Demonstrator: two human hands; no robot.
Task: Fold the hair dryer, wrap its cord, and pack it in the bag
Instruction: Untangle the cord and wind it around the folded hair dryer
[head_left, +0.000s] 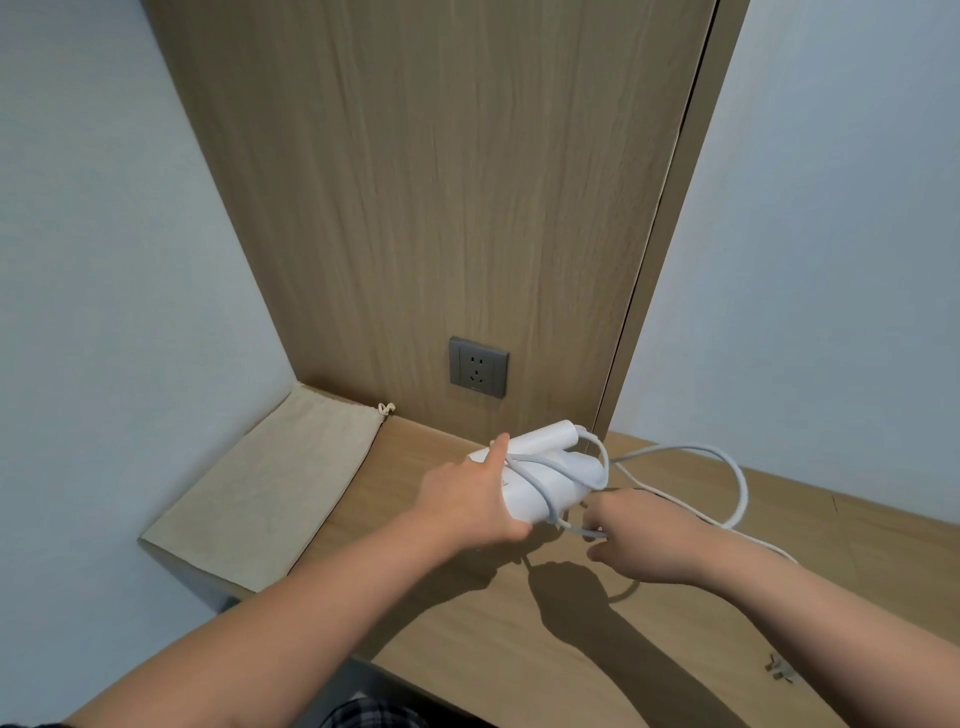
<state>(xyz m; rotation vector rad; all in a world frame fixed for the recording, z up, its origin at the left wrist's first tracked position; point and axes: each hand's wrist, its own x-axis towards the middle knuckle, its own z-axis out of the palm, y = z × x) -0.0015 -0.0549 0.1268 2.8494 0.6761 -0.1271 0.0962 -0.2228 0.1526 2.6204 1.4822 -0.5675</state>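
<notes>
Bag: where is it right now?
Head view, left side: the bag lies flat on the left end of the desk, left of the hair dryer and below-left of the socket.

**Bright, soft light; dark arm shadows on the desk**

Your view is bright and evenly lit, with no glare. Light falls from above and to the right: your right hand and its forearm throw a dark, fairly crisp shadow leftward across the desk. The white hair dryer is nearly washed out, showing little surface detail. The cord looks slightly soft. The wide lens splays the wood panel edges outward.
</notes>
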